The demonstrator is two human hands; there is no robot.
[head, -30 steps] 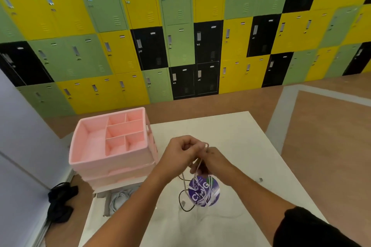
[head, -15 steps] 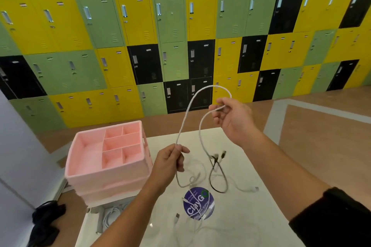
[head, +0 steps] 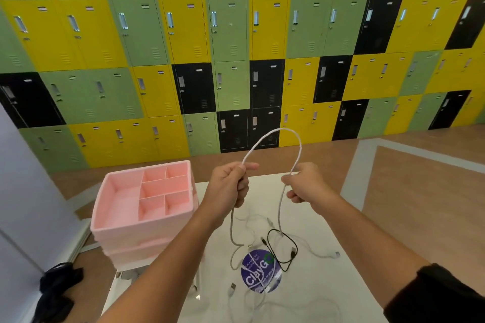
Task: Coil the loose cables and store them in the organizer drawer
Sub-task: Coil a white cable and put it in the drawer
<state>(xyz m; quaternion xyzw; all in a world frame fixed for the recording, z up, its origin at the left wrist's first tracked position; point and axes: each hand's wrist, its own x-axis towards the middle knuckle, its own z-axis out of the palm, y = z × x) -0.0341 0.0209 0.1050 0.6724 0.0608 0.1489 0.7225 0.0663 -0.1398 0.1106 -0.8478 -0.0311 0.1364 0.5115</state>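
Both hands raised: left point(head: 231, 183), right point(head: 307, 186), fingers curled.

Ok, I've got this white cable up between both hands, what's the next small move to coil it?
Probably bring the right hand across to the left hand and pinch both strands there, closing the first loop. The white cable stands as an open arch between the two hands, and its ends hang down to the table, so nothing is coiled yet.
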